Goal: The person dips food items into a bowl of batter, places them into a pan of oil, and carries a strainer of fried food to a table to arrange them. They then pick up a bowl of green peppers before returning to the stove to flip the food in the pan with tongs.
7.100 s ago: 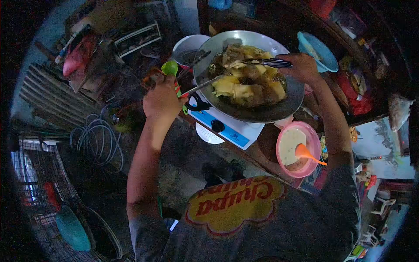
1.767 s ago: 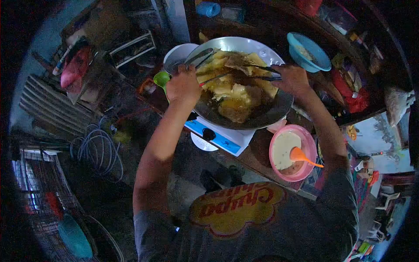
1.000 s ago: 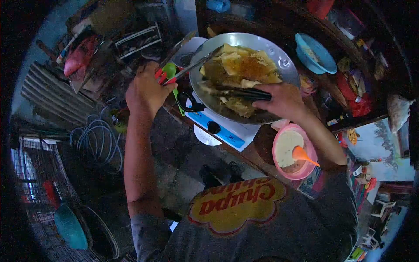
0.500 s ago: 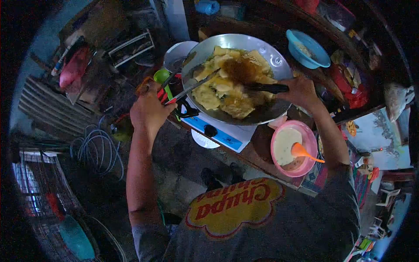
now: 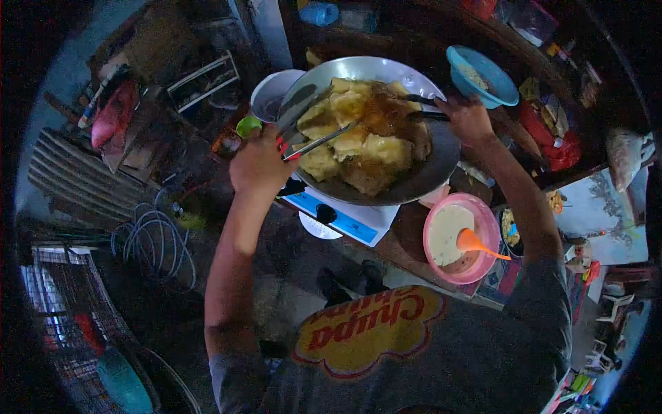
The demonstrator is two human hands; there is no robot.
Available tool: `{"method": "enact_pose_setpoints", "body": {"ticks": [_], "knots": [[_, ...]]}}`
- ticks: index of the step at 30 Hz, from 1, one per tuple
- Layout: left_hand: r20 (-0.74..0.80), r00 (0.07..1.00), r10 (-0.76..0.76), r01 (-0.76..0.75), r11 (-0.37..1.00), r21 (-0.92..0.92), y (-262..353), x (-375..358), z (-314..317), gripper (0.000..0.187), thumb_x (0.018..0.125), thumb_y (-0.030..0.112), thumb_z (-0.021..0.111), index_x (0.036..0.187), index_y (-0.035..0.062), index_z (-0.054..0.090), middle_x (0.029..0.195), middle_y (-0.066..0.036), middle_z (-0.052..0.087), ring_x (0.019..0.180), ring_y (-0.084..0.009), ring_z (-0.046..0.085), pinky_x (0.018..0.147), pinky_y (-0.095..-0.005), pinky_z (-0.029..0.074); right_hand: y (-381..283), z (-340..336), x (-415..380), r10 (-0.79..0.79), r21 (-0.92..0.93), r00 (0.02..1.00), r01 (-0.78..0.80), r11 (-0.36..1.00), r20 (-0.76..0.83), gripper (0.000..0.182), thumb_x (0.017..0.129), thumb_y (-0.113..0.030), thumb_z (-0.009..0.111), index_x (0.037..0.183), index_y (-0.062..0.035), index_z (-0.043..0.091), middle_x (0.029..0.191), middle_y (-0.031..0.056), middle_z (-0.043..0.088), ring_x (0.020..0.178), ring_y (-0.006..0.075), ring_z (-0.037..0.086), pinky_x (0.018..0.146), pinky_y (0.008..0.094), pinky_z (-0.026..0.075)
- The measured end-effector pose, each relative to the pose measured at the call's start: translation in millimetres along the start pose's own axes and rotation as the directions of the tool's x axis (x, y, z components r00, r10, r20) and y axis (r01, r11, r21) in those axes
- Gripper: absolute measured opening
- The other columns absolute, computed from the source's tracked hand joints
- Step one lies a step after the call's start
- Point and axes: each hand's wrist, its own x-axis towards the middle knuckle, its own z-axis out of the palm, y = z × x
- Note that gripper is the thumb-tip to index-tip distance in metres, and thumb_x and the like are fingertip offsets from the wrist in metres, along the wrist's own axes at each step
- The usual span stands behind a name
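My left hand (image 5: 261, 164) is closed around red-gripped metal tongs (image 5: 323, 143), whose arms stand apart, one reaching over the food. My right hand (image 5: 470, 123) grips black tongs (image 5: 429, 116) at the wok's right side, their tips at the food. Between the hands, a large metal wok (image 5: 441, 162) holds several flat, pale golden fried pieces (image 5: 386, 148) in bubbling brownish oil. The wok sits on a white and blue stove (image 5: 348, 224) with a black knob. My fingertips are partly hidden by blur and dim light.
Right of the stove stands a pink bowl (image 5: 431, 259) of pale batter with an orange ladle (image 5: 472, 241). A blue basin (image 5: 507, 90) is at the back right. Behind the wok's left edge sits a pale pot (image 5: 265, 96), near a green cup (image 5: 248, 125). Hoses (image 5: 155, 238) lie at left.
My left hand has moved right, closer to the wok, with its tongs further over the food. My right hand has shifted up and back, and its tongs now look more spread. The fried pieces have shifted.
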Motion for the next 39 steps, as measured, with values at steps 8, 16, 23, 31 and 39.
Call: {"method": "enact_pose_setpoints", "body": {"ticks": [8, 16, 23, 31, 39], "knots": [[0.079, 0.997, 0.015, -0.029, 0.983, 0.182, 31.3, 27.8, 14.3, 0.057, 0.067, 0.032, 0.065, 0.114, 0.0108, 0.042, 0.111, -0.01, 0.048, 0.096, -0.0264, 0.054, 0.075, -0.036, 0.047, 28.3, -35.2, -0.2, 0.064, 0.068, 0.988, -0.074, 0.995, 0.143, 0.046, 0.076, -0.035, 0.054, 0.119, -0.0249, 0.044, 0.113, 0.0032, 0.051, 0.098, 0.0214, 0.05, 0.09, 0.039, 0.033], [0.15, 0.989, -0.006, -0.019, 0.986, 0.167, 37.0, 43.6, 26.0, 0.058, 0.069, 0.032, 0.063, 0.118, 0.0119, 0.04, 0.119, -0.013, 0.042, 0.094, -0.0278, 0.055, 0.074, -0.0358, 0.047, 83.1, -24.1, -7.8, -0.06, 0.088, 0.99, 0.072, 0.994, -0.131, 0.044, 0.064, -0.033, 0.064, 0.106, -0.0217, 0.056, 0.09, 0.0049, 0.06, 0.078, 0.0242, 0.057, 0.078, 0.0342, 0.042], [0.112, 0.993, -0.028, 0.005, 0.979, 0.203, 42.2, 47.3, 27.7, 0.058, 0.068, 0.031, 0.064, 0.117, 0.0114, 0.041, 0.114, -0.012, 0.045, 0.09, -0.0279, 0.057, 0.072, -0.038, 0.048, 97.4, -44.9, -23.9, -0.013, 0.133, 0.989, 0.032, 0.991, -0.145, 0.045, 0.065, -0.029, 0.063, 0.108, -0.0196, 0.055, 0.087, 0.005, 0.059, 0.077, 0.0212, 0.057, 0.078, 0.0327, 0.041], [0.179, 0.979, -0.098, 0.06, 0.977, 0.206, 48.2, 43.9, 19.6, 0.055, 0.069, 0.03, 0.063, 0.116, 0.011, 0.042, 0.113, -0.012, 0.045, 0.092, -0.0276, 0.056, 0.073, -0.0371, 0.048, 105.1, -57.0, -24.7, -0.04, -0.007, 0.972, 0.039, 0.999, -0.232, 0.044, 0.07, -0.032, 0.061, 0.112, -0.0212, 0.053, 0.091, 0.0026, 0.059, 0.079, 0.0187, 0.057, 0.082, 0.0319, 0.039], [0.152, 0.986, -0.073, 0.042, 0.979, 0.198, 48.1, 44.6, 21.4, 0.05, 0.071, 0.026, 0.06, 0.114, 0.0099, 0.041, 0.109, -0.014, 0.048, 0.093, -0.0286, 0.055, 0.073, -0.0363, 0.049, 125.4, -52.2, -14.0, -0.097, 0.027, 0.842, 0.131, 0.991, -0.531, 0.045, 0.071, -0.031, 0.061, 0.114, -0.0277, 0.05, 0.091, 0.0036, 0.06, 0.081, 0.0203, 0.057, 0.077, 0.0346, 0.044]]}}
